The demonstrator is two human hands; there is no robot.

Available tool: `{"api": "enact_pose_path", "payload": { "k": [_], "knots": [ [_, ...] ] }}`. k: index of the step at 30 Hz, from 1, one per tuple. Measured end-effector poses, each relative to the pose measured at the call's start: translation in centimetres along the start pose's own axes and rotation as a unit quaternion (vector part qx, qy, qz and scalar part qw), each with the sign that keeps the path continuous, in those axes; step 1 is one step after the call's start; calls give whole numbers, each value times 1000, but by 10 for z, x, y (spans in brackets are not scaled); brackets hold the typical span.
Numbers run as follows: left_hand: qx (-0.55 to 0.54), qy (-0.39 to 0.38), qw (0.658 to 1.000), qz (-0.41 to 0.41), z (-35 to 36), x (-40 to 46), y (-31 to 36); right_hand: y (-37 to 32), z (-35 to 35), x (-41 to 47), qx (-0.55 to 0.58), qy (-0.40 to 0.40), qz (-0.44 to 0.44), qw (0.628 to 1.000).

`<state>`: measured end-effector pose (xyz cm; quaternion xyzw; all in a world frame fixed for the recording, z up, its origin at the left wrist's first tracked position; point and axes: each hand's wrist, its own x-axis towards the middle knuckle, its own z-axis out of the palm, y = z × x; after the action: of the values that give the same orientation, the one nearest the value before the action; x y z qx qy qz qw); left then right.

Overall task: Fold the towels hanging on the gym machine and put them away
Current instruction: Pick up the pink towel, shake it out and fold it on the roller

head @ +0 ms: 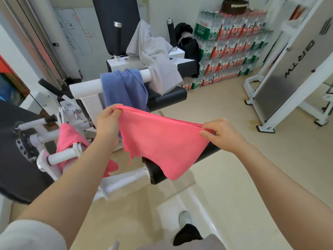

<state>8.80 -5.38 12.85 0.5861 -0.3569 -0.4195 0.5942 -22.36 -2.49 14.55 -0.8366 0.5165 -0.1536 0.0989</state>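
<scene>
Pink terry towel (162, 141), folded over on itself, held up in the air in front of the white steel gym machine (84, 91); upper edge stretched between both hands, lower part hanging in a loose point over a black foam roller pad (155, 175).

Gym machine: white tube frame, black padded backrest (115, 20) upright at the rear, a second black roller pad (167, 99) further back.

Stacked shrink-wrapped cases of bottled water (232, 46) against the far wall, a dark woven basket (234, 5) on top.

Pale grey towel (153, 56) heaped over the seat area and trailing down over the white crossbar. Blue terry towel (124, 87) draped over the same crossbar, just left of the grey one. Second pink towel (69, 139) hanging on a lower white bar at the left, partly hidden behind the left forearm.

Left hand (108, 123): grip closed on the left top corner of the held pink towel, fingers curled over the bunched edge.

Right hand (221, 134): grip pinching the right top corner between thumb and fingers.

One grey shoe (185, 218) on the beige floor (243, 177) below.
</scene>
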Motion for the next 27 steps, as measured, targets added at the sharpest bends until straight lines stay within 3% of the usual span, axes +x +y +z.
{"api": "enact_pose_path", "payload": {
  "k": [3,7,10,14,17,20,23,27],
  "knots": [
    [12,19,999,-37,22,8,-9,32,-6,14,82,-26,2,996],
    [-19,40,998,-41,50,10,-16,77,-9,38,91,-25,55,994],
    [-13,44,999,-28,68,15,-19,112,-9,57,45,-1,107,993],
    [5,51,999,11,96,20,-14,148,-11,86,-46,39,106,993],
    [2,73,996,43,108,28,-3,155,-29,110,41,109,95,989],
    [-33,56,997,48,109,33,0,156,-48,120,235,127,97,959],
    [-35,0,999,5,114,23,-10,171,-48,116,356,73,102,926],
    [68,-55,991,-100,119,6,-44,197,-20,93,363,-74,168,913]
  ]
}}
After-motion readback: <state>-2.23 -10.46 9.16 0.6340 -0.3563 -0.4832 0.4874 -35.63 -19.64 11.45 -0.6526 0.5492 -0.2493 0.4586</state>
